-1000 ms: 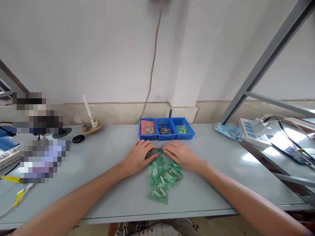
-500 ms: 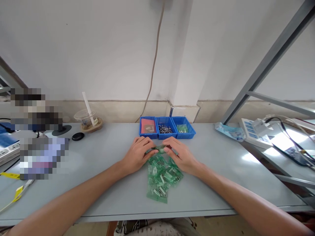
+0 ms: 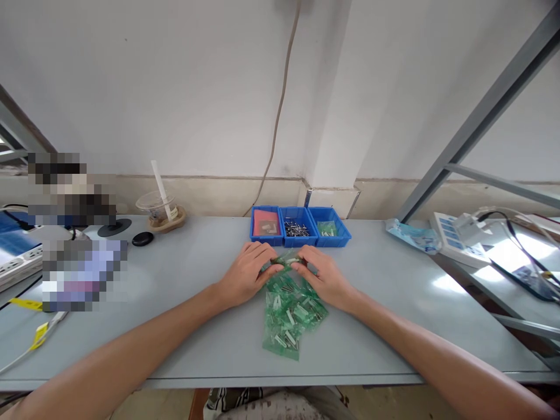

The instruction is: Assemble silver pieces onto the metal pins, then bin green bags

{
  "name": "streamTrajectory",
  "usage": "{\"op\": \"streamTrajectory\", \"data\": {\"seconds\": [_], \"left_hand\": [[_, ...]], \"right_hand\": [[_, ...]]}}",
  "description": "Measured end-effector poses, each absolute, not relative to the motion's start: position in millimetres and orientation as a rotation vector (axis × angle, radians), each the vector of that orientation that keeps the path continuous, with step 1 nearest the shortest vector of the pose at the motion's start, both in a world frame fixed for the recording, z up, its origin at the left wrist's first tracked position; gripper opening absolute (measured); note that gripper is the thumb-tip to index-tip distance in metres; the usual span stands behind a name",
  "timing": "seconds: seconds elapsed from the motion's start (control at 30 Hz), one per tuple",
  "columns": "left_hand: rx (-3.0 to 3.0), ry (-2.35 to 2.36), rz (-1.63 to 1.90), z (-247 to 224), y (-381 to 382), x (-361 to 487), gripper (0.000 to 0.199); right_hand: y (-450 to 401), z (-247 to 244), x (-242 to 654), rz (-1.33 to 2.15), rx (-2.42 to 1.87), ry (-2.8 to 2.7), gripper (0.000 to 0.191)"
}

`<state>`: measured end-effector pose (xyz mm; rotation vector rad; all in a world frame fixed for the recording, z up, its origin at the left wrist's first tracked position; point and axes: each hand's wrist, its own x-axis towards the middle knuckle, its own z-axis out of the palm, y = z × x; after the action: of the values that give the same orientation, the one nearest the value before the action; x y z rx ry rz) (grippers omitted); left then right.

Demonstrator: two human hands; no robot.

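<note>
Between my two hands is a small green plastic bag (image 3: pixel 286 258) with pale parts inside. My left hand (image 3: pixel 248 273) pinches its left side with thumb and fingers. On its right side my right hand (image 3: pixel 324 275) grips it the same way. Just below the hands, a pile of green plastic bags (image 3: pixel 289 318) lies on the table, each holding small white and metal pieces. Fingers partly cover the held bag, so its exact contents are hard to make out.
Behind my hands stand three blue bins: one with a red packet (image 3: pixel 266 223), one with small metal parts (image 3: pixel 296 228), one with a green bag (image 3: pixel 326 228). A plastic cup (image 3: pixel 155 201) is at left, a blue packet (image 3: pixel 412 236) and power strip (image 3: pixel 457 239) at right.
The view has shifted slightly, so everything sits a little further right. Both hands still hold the green bag, and more of it shows between the fingers.
</note>
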<state>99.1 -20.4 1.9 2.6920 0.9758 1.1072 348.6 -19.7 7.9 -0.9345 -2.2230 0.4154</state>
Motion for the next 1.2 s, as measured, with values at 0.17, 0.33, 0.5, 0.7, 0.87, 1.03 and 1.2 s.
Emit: {"op": "streamTrajectory", "data": {"seconds": [0.17, 0.33, 0.5, 0.7, 0.87, 1.03, 1.2], "left_hand": [[2.702, 0.961, 0.999, 3.0, -21.9, 99.4, 0.024], [2.692, 0.967, 0.99, 2.5, -21.9, 100.6, 0.024], [2.729, 0.982, 0.968, 2.5, -22.0, 100.3, 0.023], [2.76, 0.994, 0.951, 2.8, -23.6, 100.4, 0.025], [2.776, 0.988, 0.957, 3.1, -24.1, 100.9, 0.024], [2.783, 0.995, 0.934, 3.6, -24.2, 101.4, 0.023], [2.795, 0.992, 0.95, 2.7, -24.3, 102.3, 0.019]], "right_hand": [[-21.9, 11.4, 349.6, 0.448, -0.914, -2.182, 0.024], [-22.6, 11.3, 350.8, 0.412, -0.922, -2.194, 0.025], [-23.7, 10.6, 350.8, 0.44, -0.938, -2.162, 0.015], [-22.3, 8.7, 351.2, 0.413, -0.927, -2.155, 0.014], [-20.3, 6.6, 351.3, 0.409, -0.929, -2.16, 0.014], [-20.8, 7.9, 351.4, 0.435, -0.968, -2.169, 0.014], [-20.7, 9.0, 350.4, 0.42, -0.972, -2.195, 0.015]]}}
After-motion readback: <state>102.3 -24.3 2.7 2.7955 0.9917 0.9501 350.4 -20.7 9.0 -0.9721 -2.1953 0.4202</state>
